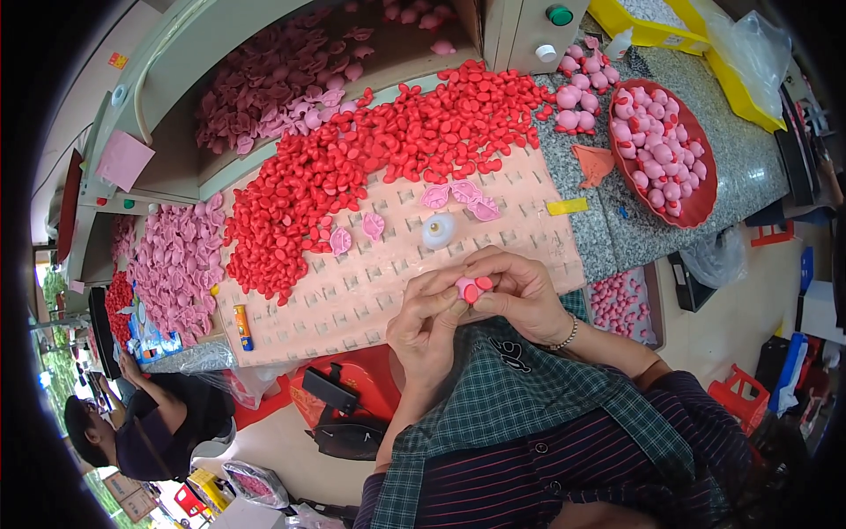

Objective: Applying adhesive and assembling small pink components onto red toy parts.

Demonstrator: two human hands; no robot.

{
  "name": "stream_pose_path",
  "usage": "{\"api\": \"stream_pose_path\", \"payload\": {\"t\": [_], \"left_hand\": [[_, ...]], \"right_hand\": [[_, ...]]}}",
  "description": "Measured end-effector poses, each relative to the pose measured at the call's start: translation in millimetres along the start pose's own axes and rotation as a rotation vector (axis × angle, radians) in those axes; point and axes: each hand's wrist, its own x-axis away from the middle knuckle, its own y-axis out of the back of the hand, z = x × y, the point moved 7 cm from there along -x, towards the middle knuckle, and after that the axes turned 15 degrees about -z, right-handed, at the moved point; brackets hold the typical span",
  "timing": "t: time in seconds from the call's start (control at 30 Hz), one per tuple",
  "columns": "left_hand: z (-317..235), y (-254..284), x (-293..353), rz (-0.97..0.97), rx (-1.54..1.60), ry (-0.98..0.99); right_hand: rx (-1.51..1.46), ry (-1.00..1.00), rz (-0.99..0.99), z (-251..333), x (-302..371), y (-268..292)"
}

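Between my two hands, just beyond my apron, is a small pink toy piece with red rounded ends [474, 289]. My left hand [423, 319] pinches it from the left, thumb and fingertips pressed on it. From the other side my right hand [527, 295] grips it with bent fingers and thumb, partly hiding it. Past my fingers stands a small round white bottle [436, 231] with a yellowish tip. Several loose pink shell pieces [463, 196] lie beyond that, and a big heap of small red parts [379, 132] spreads along the far side of the peach-coloured mat [326, 304].
Pink shell pieces pile up at the left [181, 264]. A red oval basket [702, 204] of pink-and-red pieces stands at right on the granite top. A glue stick [243, 328] lies at the mat's left edge. Another person [154, 423] works at lower left.
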Motion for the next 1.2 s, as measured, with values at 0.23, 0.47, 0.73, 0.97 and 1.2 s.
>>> {"api": "stream_pose_path", "payload": {"t": [0.23,0.47,0.73,0.97,1.2], "left_hand": [[17.7,-7.4,3.6,-0.009,0.179,0.232],[7.1,4.6,2.1,-0.115,-0.206,0.086],[12.4,0.7,1.0,-0.132,-0.232,0.143],[14.1,1.0,0.4,-0.154,-0.222,0.114],[10.2,-0.9,0.7,-0.18,-0.227,0.079]], "right_hand": [[0.098,0.131,-0.013,18.5,-0.6,0.2],[0.209,0.324,-0.231,66.2,-8.6,36.1],[1.118,1.009,-0.8,233.1,-6.3,101.3],[1.636,0.846,-0.993,283.8,-27.4,172.8],[1.275,0.966,-0.736,239.5,-26.3,112.3]]}}
